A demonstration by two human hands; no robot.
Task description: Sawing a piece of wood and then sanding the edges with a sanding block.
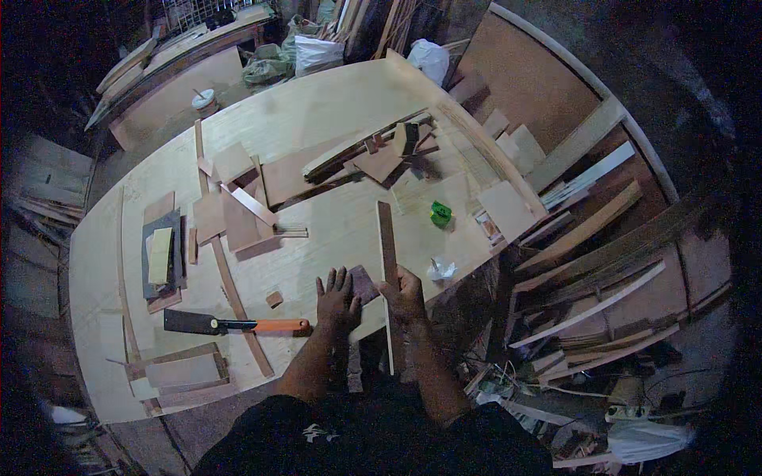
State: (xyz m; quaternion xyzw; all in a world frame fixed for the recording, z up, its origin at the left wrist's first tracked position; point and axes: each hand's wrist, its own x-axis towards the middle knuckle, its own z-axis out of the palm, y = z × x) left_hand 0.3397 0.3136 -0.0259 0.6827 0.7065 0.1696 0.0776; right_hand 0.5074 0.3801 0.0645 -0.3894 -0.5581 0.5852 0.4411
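My right hand (405, 295) is closed around a long, narrow wooden strip (386, 242), held near the front edge of the worktable. One end of the strip reaches out over the tabletop, the other toward my body. Palm down, with fingers spread, my left hand (337, 297) rests on the table. Beside its fingers lies a dark brownish-purple flat piece (363, 283), perhaps sandpaper; whether the hand touches it I cannot tell. To the left is a hand saw (238, 324) with a dark blade and an orange-and-black handle. A small wood block (274, 299) lies behind the saw.
Wood offcuts (238, 214) and a stack of boards (163, 258) cover the table's left part. More scraps (381, 163) lie farther back. A green crumpled item (440, 213) and white crumpled plastic (441, 270) are at right. Long boards (587, 230) lean beyond the table's right edge.
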